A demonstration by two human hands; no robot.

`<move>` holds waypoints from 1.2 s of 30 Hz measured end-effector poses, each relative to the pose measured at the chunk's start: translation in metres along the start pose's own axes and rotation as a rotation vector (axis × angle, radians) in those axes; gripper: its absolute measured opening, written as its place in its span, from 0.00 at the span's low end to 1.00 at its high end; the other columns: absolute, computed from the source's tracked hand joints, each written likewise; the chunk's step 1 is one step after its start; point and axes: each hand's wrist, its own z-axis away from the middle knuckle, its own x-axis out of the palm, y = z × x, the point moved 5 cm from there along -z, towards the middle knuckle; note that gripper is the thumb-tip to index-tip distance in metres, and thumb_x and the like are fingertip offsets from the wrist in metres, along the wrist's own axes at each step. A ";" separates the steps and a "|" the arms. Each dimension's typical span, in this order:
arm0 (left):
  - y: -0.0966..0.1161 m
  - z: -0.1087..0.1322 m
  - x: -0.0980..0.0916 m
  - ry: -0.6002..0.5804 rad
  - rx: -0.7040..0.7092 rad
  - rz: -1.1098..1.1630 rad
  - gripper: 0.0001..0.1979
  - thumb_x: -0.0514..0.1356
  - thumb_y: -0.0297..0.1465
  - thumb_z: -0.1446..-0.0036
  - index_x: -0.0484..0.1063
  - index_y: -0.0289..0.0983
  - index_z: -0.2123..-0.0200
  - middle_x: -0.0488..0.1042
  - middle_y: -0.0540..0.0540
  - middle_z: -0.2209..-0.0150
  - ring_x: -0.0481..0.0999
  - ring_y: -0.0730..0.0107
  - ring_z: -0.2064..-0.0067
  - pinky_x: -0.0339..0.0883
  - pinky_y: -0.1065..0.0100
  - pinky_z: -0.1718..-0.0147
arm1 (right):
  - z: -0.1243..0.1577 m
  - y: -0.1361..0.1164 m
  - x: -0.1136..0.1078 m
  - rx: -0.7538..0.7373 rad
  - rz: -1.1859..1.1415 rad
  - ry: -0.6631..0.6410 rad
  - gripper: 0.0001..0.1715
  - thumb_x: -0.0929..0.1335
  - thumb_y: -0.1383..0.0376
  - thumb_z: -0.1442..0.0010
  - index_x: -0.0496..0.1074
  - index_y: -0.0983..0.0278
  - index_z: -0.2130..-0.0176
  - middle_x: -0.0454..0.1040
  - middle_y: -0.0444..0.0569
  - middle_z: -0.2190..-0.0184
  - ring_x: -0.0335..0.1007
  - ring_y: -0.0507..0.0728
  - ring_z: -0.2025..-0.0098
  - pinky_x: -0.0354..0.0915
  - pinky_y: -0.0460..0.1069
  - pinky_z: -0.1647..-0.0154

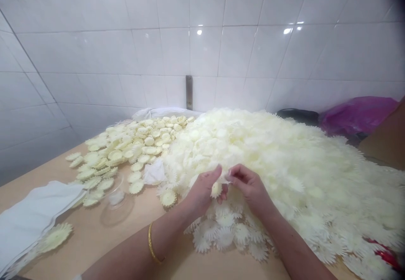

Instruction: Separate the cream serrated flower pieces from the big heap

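Observation:
My left hand (202,191) is closed around a pale yellow, flower-shaped fabric piece (216,189) with a toothed edge, which shows between the thumb and the curled fingers. Just to its right, my right hand (251,185) pinches with thumb and forefinger. A whitish bit shows at those fingertips, too small to make out. Both hands are above the front of a large heap of similar thin cream petal pieces (268,145). Several loose flower layers (224,233) lie below the hands on the table.
Stacked yellow flower pieces (136,145) spread over the left of the table (139,216). A clear round dish (117,212) with something white inside sits near white sheets (38,212). A purple bag (357,113) and a dark object (299,115) are behind the heap, before a tiled wall (205,52).

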 end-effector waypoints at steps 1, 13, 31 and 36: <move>0.001 0.000 0.001 -0.014 0.009 0.004 0.18 0.58 0.44 0.53 0.67 0.33 0.74 0.64 0.50 0.80 0.64 0.78 0.81 0.52 0.74 0.83 | -0.001 0.002 -0.003 -0.003 -0.008 0.024 0.13 0.66 0.55 0.50 0.63 0.61 0.75 0.65 0.40 0.84 0.64 0.52 0.82 0.63 0.50 0.76; 0.000 -0.001 -0.004 0.053 0.018 -0.036 0.12 0.62 0.36 0.56 0.65 0.33 0.77 0.67 0.49 0.78 0.65 0.78 0.80 0.54 0.74 0.82 | 0.000 0.000 -0.051 -0.172 0.332 0.624 0.19 0.65 0.53 0.49 0.65 0.63 0.61 0.67 0.46 0.68 0.64 0.52 0.69 0.63 0.48 0.68; 0.009 0.002 0.000 0.043 0.043 0.080 0.08 0.60 0.27 0.55 0.65 0.35 0.68 0.71 0.46 0.73 0.71 0.72 0.72 0.64 0.68 0.70 | 0.010 -0.016 -0.051 -0.242 0.562 0.713 0.19 0.63 0.55 0.45 0.58 0.63 0.80 0.53 0.39 0.84 0.48 0.49 0.80 0.50 0.44 0.79; 0.004 -0.001 -0.005 0.078 -0.013 0.069 0.12 0.58 0.20 0.57 0.63 0.33 0.66 0.74 0.41 0.70 0.75 0.64 0.67 0.64 0.62 0.60 | 0.009 -0.017 -0.059 -0.229 0.495 0.774 0.22 0.63 0.53 0.45 0.56 0.63 0.81 0.51 0.38 0.84 0.46 0.48 0.80 0.48 0.44 0.80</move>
